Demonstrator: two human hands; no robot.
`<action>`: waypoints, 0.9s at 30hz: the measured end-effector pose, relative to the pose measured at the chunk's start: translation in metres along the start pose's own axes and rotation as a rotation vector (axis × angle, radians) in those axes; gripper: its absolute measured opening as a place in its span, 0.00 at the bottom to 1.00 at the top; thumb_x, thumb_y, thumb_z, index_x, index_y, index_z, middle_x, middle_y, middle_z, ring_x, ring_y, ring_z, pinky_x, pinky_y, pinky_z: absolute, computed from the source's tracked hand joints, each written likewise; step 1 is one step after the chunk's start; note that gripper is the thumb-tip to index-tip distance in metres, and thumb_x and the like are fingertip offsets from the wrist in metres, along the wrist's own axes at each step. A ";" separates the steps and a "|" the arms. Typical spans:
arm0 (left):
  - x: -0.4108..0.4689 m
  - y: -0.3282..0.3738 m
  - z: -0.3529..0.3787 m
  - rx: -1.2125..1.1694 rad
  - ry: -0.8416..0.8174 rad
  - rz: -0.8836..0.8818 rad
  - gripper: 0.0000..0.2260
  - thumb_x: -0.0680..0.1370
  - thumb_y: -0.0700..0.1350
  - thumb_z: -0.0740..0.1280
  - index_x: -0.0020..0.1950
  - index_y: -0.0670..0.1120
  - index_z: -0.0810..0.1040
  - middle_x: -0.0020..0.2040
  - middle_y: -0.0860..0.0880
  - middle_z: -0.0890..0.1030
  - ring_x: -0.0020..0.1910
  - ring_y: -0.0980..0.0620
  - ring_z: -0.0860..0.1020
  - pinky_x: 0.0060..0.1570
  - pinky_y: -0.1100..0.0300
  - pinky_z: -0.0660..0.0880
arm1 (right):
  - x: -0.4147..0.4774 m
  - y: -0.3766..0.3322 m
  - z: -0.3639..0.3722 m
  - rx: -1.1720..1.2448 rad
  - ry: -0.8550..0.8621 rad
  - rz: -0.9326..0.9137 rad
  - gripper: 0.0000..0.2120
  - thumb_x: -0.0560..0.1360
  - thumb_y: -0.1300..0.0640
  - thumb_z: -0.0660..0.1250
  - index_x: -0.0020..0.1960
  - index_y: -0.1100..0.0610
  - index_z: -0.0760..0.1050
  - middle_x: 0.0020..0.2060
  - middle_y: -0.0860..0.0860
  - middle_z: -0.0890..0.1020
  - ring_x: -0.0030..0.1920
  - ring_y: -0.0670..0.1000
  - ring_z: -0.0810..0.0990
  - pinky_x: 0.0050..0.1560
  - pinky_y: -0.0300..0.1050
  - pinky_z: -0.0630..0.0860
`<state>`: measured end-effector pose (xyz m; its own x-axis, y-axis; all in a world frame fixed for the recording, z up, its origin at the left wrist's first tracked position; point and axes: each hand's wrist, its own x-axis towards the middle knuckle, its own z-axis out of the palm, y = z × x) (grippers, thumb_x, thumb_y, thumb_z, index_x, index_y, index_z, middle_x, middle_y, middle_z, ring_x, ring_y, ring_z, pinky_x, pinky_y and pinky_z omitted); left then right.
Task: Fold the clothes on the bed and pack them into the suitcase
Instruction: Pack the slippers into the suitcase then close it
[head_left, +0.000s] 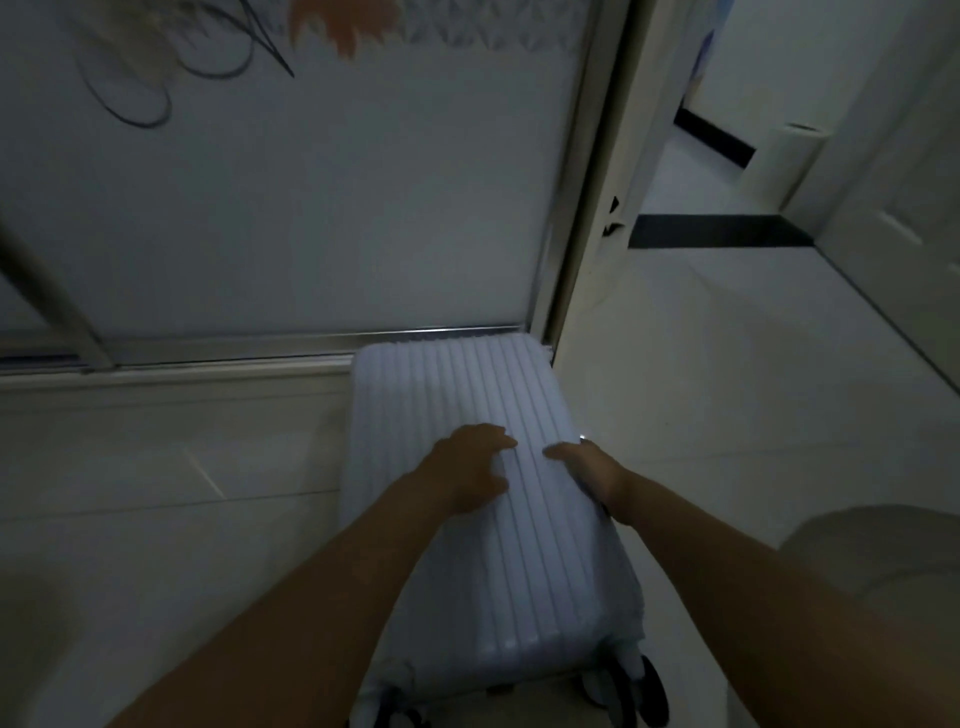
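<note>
Case (457, 395): flat on the floor (727, 395), middle of view, ribbed shell up and shut; far end against the door (311, 208), wheels (652, 691) at the near end
Left hand (470, 467): palm down on the shell near its middle, fingers loosely bent, tips pressing on the ribs, wrapped round nothing
Right hand (587, 467): just right of the left, at the case's right edge; thumb laid across the top, other fingers over the side and hidden; reads as a grip on that edge
Clothes: none in view
Bed: out of view
Done so far: case laid flat within reach; nothing folded or packed to be seen, and a shut shell says nothing of its contents
Stage, as a guess: either the very start, before opening, or the very end, after closing; no telling which from here
Step in hand: likely feeling for the opening on the right edge, or pressing the shell down
Left to do, if at the start: open the case, fold the clothes, pack them, close up
Far right: doorway (717, 171) into a brighter room, pale roll (789, 156) standing beyond
Light: dim; zip or latches too dark to make out
</note>
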<state>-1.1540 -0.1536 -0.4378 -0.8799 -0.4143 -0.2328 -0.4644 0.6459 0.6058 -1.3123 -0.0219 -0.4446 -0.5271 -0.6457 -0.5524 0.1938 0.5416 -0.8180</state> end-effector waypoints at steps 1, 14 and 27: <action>-0.002 -0.005 0.005 0.019 0.002 0.011 0.28 0.77 0.48 0.69 0.75 0.49 0.64 0.77 0.51 0.59 0.76 0.51 0.55 0.73 0.61 0.48 | -0.002 0.005 0.003 -0.040 0.007 -0.012 0.35 0.67 0.52 0.73 0.69 0.65 0.69 0.55 0.57 0.80 0.50 0.55 0.80 0.47 0.43 0.79; -0.120 -0.066 0.006 -0.174 0.415 -0.544 0.44 0.67 0.65 0.72 0.74 0.44 0.61 0.71 0.42 0.64 0.69 0.41 0.66 0.63 0.48 0.70 | -0.084 0.051 0.127 -1.424 -0.199 -0.823 0.54 0.68 0.26 0.57 0.79 0.55 0.37 0.78 0.57 0.38 0.77 0.57 0.35 0.73 0.67 0.37; -0.170 -0.075 -0.001 -0.677 0.169 -0.312 0.12 0.80 0.42 0.64 0.63 0.50 0.75 0.60 0.48 0.78 0.59 0.48 0.76 0.55 0.56 0.76 | -0.116 0.052 0.118 -1.748 -0.237 -1.042 0.53 0.70 0.33 0.63 0.79 0.55 0.35 0.77 0.58 0.36 0.77 0.59 0.35 0.72 0.71 0.44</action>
<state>-0.9696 -0.1329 -0.4431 -0.6652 -0.6411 -0.3828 -0.4781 -0.0281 0.8779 -1.1432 0.0173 -0.4423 0.2319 -0.9520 -0.1996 -0.9550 -0.2618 0.1393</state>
